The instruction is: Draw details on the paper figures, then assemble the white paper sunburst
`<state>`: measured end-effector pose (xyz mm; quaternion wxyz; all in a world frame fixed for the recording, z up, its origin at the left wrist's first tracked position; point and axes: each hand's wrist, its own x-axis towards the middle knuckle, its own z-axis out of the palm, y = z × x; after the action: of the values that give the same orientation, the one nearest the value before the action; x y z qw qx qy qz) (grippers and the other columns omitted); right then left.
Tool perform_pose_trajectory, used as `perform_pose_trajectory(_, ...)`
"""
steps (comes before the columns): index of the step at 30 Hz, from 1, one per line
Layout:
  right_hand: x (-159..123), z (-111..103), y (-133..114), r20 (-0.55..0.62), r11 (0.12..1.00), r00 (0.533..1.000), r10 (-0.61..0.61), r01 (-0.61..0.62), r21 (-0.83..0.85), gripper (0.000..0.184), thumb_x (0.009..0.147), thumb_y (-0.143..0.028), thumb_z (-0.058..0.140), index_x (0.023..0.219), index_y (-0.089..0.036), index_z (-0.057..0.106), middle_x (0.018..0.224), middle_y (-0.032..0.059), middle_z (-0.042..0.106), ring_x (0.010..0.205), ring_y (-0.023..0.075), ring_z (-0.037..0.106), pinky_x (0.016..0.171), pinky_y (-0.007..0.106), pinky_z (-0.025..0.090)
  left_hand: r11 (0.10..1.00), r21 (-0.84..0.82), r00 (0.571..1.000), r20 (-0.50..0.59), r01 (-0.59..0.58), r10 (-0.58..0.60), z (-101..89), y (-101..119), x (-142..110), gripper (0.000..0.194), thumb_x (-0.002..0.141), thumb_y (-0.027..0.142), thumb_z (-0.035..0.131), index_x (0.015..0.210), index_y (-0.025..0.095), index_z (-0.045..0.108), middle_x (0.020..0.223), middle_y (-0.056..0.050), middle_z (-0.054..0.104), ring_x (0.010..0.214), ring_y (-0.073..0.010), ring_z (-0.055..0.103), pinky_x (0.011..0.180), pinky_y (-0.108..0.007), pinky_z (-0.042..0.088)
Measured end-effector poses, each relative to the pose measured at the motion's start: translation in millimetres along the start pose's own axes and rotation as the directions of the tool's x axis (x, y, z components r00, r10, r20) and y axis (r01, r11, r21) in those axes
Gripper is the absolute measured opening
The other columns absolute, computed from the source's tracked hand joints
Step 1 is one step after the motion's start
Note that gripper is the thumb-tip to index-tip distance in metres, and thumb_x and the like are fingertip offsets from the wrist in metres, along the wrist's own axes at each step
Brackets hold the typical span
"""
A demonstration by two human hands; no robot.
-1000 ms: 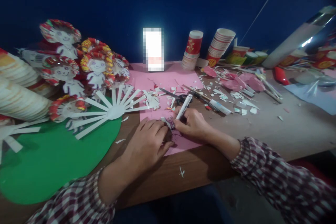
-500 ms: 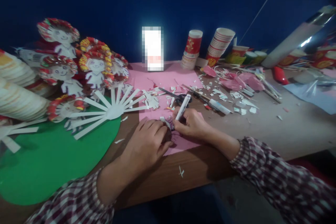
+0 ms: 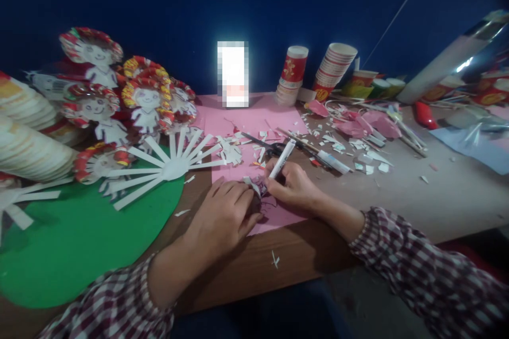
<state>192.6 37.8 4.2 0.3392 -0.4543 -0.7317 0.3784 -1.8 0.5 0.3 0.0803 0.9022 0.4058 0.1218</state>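
My right hand point(image 3: 293, 184) is closed around a white marker pen point(image 3: 282, 159), held at a slant over a pink paper sheet point(image 3: 280, 214). Curled on the left part of the sheet, my left hand point(image 3: 227, 206) has its fingers and thumb about a small paper cutout point(image 3: 256, 186) with white and purple parts; the fingers hide much of it. Thin dark lines show on the pink paper between my hands. The pen's tip is hidden behind my right hand. Just beyond that hand lie black-handled scissors point(image 3: 274, 148).
Left stand decorated paper-cup dolls point(image 3: 95, 108) and stacked cups point(image 3: 34, 143). A cup base with white strips point(image 3: 173, 168) rests on a green mat point(image 3: 115, 238). Paper scraps point(image 3: 230, 151) lie about. Behind are a bright blurred screen point(image 3: 233, 71) and red cup stacks point(image 3: 294, 71).
My right hand has shifted slightly right with the marker pen, uncovering a bit more of the dark lines on the pink paper. My left hand has stayed nearly still.
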Motion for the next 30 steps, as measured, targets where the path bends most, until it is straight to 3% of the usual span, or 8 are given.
perform_pose_trajectory(9, -0.9, 0.2, -0.5, 0.014, 0.998, 0.998, 0.059, -0.059, 0.001, 0.006, 0.075, -0.016, 0.053, 0.081, -0.018, 0.054, 0.063, -0.0054, 0.048, 0.056, 0.0082, 0.043, 0.052, 0.020, 0.033, 1.000, 0.005, 1.000, 0.008, 0.000, 0.000, -2.8, -0.1, 0.0, 0.023, 0.090, 0.034, 0.053, 0.098, 0.014, 0.058, 0.102, -0.010, 0.061, 0.099, -0.0262, 0.054, 0.092, -0.047, 0.042)
perform_pose_trajectory(30, -1.6, 0.2, -5.2, -0.022, 0.988, 0.999, 0.033, -0.036, -0.150, 0.009, 0.084, -0.025, 0.051, 0.082, -0.018, 0.056, 0.065, -0.0036, 0.054, 0.060, 0.0106, 0.049, 0.059, 0.021, 0.036, 1.000, 0.016, 1.000, -0.003, 0.019, -0.019, -1.9, 0.6, -1.8, 0.027, 0.089, 0.039, 0.052, 0.097, 0.014, 0.059, 0.107, -0.012, 0.057, 0.098, -0.0272, 0.052, 0.093, -0.049, 0.041)
